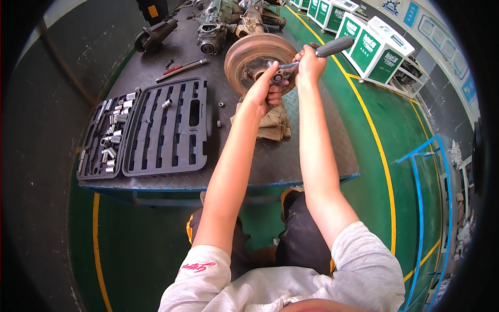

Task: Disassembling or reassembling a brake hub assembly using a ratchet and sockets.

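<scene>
A rusty round brake drum [240,58] lies on the metal workbench in front of me. Over its hub is a ratchet wrench [335,47] with a grey handle pointing up and to the right. My right hand [311,65] is closed round the wrench's shaft, just below the handle. At the ratchet head, my left hand [264,93] has its fingers curled and its thumb stretched up along the tool. How the head sits on the hub is partly hidden by my fingers. Folded brown cloth or gloves [274,125] lie just below the drum.
An open black socket case [166,125] with loose sockets [112,140] is at left on the workbench [236,169]. A long metal bar [182,70] lies behind it. Greasy gearbox parts [213,31] stand at the back. Green-and-white cabinets [371,57] and a blue frame [418,208] are right.
</scene>
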Available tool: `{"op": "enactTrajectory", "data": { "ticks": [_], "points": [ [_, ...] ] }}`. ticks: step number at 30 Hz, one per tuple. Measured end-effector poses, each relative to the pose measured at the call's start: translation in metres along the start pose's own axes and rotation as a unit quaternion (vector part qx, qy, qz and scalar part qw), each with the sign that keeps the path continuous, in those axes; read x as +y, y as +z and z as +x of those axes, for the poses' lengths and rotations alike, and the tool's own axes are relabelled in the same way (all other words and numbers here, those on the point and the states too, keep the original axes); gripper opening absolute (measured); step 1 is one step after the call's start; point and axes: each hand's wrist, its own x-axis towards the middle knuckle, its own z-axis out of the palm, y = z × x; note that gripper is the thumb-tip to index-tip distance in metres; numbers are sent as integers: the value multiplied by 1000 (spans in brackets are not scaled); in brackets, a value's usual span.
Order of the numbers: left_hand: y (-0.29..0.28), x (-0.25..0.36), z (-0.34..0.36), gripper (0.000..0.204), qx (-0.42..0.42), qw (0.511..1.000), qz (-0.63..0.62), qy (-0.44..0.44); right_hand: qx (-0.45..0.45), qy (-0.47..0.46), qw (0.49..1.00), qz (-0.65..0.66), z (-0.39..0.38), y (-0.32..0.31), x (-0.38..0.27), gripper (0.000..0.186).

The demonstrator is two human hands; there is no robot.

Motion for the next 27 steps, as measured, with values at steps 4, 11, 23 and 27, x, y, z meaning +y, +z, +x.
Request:
{"op": "enactTrajectory", "data": {
  "ticks": [4, 11, 23, 27],
  "points": [
    [2, 1, 0, 60, 7, 1000, 2, 0, -1, 24, 999, -34, 4, -5, -1, 20],
    [9, 0, 4, 54, 88, 994, 55, 44, 49, 104, 993, -13, 16, -19, 9, 19],
    [11, -5, 5, 47, 183, 972, 112, 99, 80, -166, 888, -422, 39, -90, -45, 45],
    [11, -5, 8, 47, 186, 970, 118, 105, -176, -316, 524, -771, 0, -79, -72, 71]
  ]
}}
